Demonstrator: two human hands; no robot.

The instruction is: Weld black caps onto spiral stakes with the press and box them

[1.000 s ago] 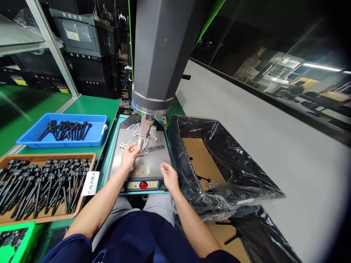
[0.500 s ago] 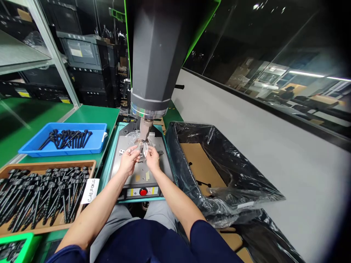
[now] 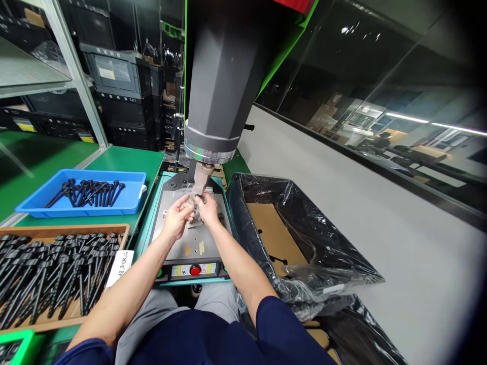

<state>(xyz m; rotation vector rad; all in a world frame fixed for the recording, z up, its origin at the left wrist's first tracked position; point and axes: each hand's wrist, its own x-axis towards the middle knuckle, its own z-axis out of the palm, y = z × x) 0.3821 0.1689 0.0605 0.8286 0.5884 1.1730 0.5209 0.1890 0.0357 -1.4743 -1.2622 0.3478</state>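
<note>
while the right hand (image 3: 209, 210) pinches it, a small dark part (image 3: 200, 198) sits just under the metal tip (image 3: 202, 177) of the machine head (image 3: 220, 101), over the metal plate (image 3: 175, 246). left hand (image 3: 177, 218) is just beside it on the left, fingers bent and thumb near them; cannot tell if it pinches anything. clear plastic (image 3: 181, 192) shows behind the hands, near the tip, its outline hard to make out. yellowish tape piece (image 3: 201, 247) on the plate, nearer the person. red button (image 3: 195, 270) on the front panel below the plate. left of the machine, on the green table (image 3: 131, 157): blue tray (image 3: 87, 213) with black long-stemmed parts (image 3: 97, 192), then brown tray (image 3: 53, 325) nearer the person, filled with more of the same kind, white paper label (image 3: 120, 267) at its right edge. bright green tray (image 3: 25, 338) at bottom left, partly cut off. right of the machine, box lined with black plastic (image 3: 327, 233), cardboard (image 3: 277, 235) inside, a few small black pieces (image 3: 279, 260) lying on it. second lined box (image 3: 365, 329) below that.
</note>
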